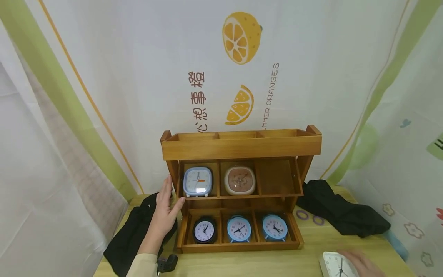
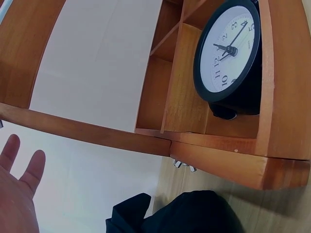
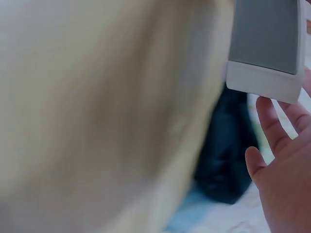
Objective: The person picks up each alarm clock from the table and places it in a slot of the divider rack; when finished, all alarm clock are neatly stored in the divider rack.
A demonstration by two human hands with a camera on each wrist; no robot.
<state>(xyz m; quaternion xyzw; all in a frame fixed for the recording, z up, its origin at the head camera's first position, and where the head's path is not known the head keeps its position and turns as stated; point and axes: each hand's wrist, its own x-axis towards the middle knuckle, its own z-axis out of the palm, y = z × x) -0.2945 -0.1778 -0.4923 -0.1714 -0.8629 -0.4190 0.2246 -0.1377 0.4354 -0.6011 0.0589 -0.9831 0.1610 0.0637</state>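
A tiered wooden shelf stands on the table. Its middle tier holds a blue square clock and a beige clock; the right compartment is bare. The bottom tier holds a black round clock and two blue round clocks. My left hand lies flat against the shelf's left side, fingers straight; its palm shows beside the black clock. My right hand, blurred at the lower right, holds a white square clock, whose edge lies against my fingers.
Black cloth lies under my left forearm, and another black cloth lies right of the shelf. Two purple rings sit on the wooden table. A printed curtain hangs behind and at both sides.
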